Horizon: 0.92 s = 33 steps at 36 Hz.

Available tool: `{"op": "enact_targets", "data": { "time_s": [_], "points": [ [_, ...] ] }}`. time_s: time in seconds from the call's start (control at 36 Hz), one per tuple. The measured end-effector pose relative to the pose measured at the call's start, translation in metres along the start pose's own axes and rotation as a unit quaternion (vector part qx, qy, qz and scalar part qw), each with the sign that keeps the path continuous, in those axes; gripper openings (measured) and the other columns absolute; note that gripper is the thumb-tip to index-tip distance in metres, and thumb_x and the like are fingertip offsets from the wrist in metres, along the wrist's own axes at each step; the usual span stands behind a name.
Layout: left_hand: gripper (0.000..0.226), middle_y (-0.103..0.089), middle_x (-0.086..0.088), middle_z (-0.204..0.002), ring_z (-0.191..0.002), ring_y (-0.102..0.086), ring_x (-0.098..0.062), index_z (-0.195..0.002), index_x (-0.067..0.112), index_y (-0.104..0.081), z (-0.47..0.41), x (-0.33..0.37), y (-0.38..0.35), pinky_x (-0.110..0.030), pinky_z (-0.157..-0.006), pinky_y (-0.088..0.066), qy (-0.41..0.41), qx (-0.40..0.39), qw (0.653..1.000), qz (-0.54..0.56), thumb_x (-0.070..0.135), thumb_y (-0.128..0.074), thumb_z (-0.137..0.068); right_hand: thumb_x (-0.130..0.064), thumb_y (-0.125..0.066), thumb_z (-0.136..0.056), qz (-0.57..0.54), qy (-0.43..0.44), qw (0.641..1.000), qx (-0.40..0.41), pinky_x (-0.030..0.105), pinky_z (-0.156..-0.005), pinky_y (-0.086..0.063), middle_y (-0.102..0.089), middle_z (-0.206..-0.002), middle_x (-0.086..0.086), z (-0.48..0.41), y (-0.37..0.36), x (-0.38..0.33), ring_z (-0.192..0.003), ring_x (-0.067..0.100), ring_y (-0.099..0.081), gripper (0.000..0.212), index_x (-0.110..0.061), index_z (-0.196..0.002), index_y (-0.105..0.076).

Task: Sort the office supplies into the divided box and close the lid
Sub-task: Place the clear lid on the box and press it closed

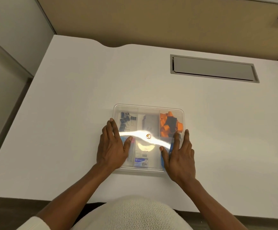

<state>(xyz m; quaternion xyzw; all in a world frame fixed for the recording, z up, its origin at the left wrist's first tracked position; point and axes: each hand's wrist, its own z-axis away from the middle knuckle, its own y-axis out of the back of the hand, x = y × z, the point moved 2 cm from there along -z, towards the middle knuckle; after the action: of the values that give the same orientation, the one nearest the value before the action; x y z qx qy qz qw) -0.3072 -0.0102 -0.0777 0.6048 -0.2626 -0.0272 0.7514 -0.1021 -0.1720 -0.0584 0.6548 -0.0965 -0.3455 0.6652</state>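
Both hands (112,146) (179,156) flat on lid (149,138).

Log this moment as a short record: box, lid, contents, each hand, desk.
box: clear divided box near the desk's front edge
lid: clear lid on top of the box, glare across it
contents: binder clips far left; orange pieces far right; small printed box near middle
left hand: left hand flat on the lid
right hand: right hand flat on the lid
desk: white desk, grey hatch at back

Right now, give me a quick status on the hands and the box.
Left hand and right hand flat, open, pressing the clear lid. Divided box filled, lid on. Nothing in the way on the desk.
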Motion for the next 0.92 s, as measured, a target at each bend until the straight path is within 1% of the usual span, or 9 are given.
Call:
{"op": "enact_targets", "data": {
  "time_s": [0.22, 0.33, 0.42, 0.5, 0.56, 0.61, 0.72, 0.83, 0.92],
  "points": [
    [0.101, 0.012, -0.010, -0.172, -0.160, 0.003, -0.027, -0.161, 0.011, 0.017, -0.004, -0.005, -0.004, -0.036, -0.127, -0.006, -0.023, -0.012, 1.000, -0.001, 0.078, -0.019, -0.094, -0.072, -0.022, -0.096, -0.008, -0.013, 1.000, -0.003, 0.054, -0.119, -0.033, 0.014, -0.170, 0.007, 0.004, 0.001, -0.004, -0.157, 0.034, -0.011, 0.085, -0.026, -0.162, 0.008],
    [0.100, 0.011, -0.010, -0.172, -0.160, 0.002, -0.027, -0.161, 0.010, 0.016, -0.005, -0.007, -0.006, -0.037, -0.127, -0.007, -0.027, -0.019, 0.999, 0.011, 0.072, -0.031, -0.099, -0.070, -0.024, -0.096, 0.002, -0.017, 1.000, -0.009, 0.053, -0.122, -0.028, 0.014, -0.170, 0.009, 0.004, 0.004, -0.007, -0.157, 0.035, -0.010, 0.086, -0.024, -0.162, 0.007],
    [0.096, 0.006, -0.012, -0.172, -0.160, -0.002, -0.029, -0.162, 0.007, 0.011, -0.005, -0.008, -0.005, -0.041, -0.129, -0.010, -0.032, -0.015, 0.999, -0.003, 0.072, -0.022, -0.099, -0.071, -0.023, -0.096, 0.011, -0.017, 1.000, -0.023, 0.053, -0.123, -0.024, 0.012, -0.170, 0.012, 0.003, 0.007, -0.008, -0.156, 0.037, -0.010, 0.086, -0.022, -0.162, 0.003],
    [0.098, 0.003, -0.017, -0.172, -0.160, -0.003, -0.032, -0.162, 0.004, 0.008, -0.006, -0.006, 0.000, -0.044, -0.130, -0.011, -0.039, -0.008, 0.999, -0.024, 0.073, -0.013, -0.096, -0.071, -0.030, -0.096, 0.037, -0.010, 0.999, -0.033, 0.055, -0.122, -0.022, 0.000, -0.169, 0.018, -0.001, 0.015, -0.009, -0.156, 0.038, -0.007, 0.087, -0.017, -0.161, -0.011],
    [0.099, 0.005, -0.019, -0.171, -0.159, -0.002, -0.034, -0.162, 0.004, 0.007, -0.006, -0.005, 0.003, -0.046, -0.129, -0.011, -0.037, -0.002, 0.999, -0.026, 0.074, -0.014, -0.095, -0.074, -0.035, -0.094, 0.045, -0.004, 0.999, -0.010, 0.054, -0.123, -0.019, -0.007, -0.168, 0.021, -0.008, 0.025, -0.008, -0.156, 0.038, -0.005, 0.087, -0.018, -0.159, -0.022],
    [0.100, 0.011, -0.018, -0.171, -0.159, 0.002, -0.034, -0.163, 0.005, 0.006, -0.010, -0.005, 0.007, -0.046, -0.128, -0.007, -0.048, 0.012, 0.998, -0.031, 0.075, -0.018, -0.095, -0.077, -0.034, -0.092, 0.022, 0.009, 0.999, 0.024, 0.052, -0.123, -0.018, -0.008, -0.169, 0.019, -0.018, 0.036, -0.010, -0.157, 0.036, -0.006, 0.089, -0.019, -0.158, -0.024],
    [0.109, 0.023, -0.012, -0.170, -0.159, 0.014, -0.027, -0.162, 0.006, 0.010, -0.022, -0.004, 0.013, -0.043, -0.129, -0.004, -0.092, 0.014, 0.995, -0.038, 0.083, -0.023, -0.092, -0.077, -0.036, -0.091, -0.034, 0.044, 0.998, 0.036, 0.049, -0.123, -0.018, -0.008, -0.171, 0.009, -0.041, 0.040, -0.010, -0.158, 0.029, -0.007, 0.089, -0.024, -0.159, -0.019],
    [0.109, 0.023, -0.010, -0.170, -0.159, 0.017, -0.025, -0.161, 0.007, 0.014, -0.034, -0.001, 0.013, -0.047, -0.130, -0.008, -0.149, -0.005, 0.988, -0.031, 0.084, -0.020, -0.091, -0.082, -0.036, -0.088, -0.023, 0.061, 0.998, 0.011, 0.051, -0.126, -0.019, 0.001, -0.171, 0.007, -0.055, 0.026, -0.005, -0.158, 0.027, 0.001, 0.098, -0.021, -0.161, -0.010],
    [0.107, 0.021, -0.011, -0.170, -0.159, 0.014, -0.026, -0.161, 0.008, 0.015, -0.038, -0.003, 0.010, -0.049, -0.129, -0.014, -0.174, 0.003, 0.984, -0.037, 0.082, -0.023, -0.094, -0.081, -0.036, -0.090, -0.003, 0.075, 0.997, 0.025, 0.052, -0.125, -0.023, 0.006, -0.171, 0.009, -0.055, 0.015, -0.001, -0.158, 0.027, 0.004, 0.100, -0.018, -0.162, -0.006]
  ]
}}
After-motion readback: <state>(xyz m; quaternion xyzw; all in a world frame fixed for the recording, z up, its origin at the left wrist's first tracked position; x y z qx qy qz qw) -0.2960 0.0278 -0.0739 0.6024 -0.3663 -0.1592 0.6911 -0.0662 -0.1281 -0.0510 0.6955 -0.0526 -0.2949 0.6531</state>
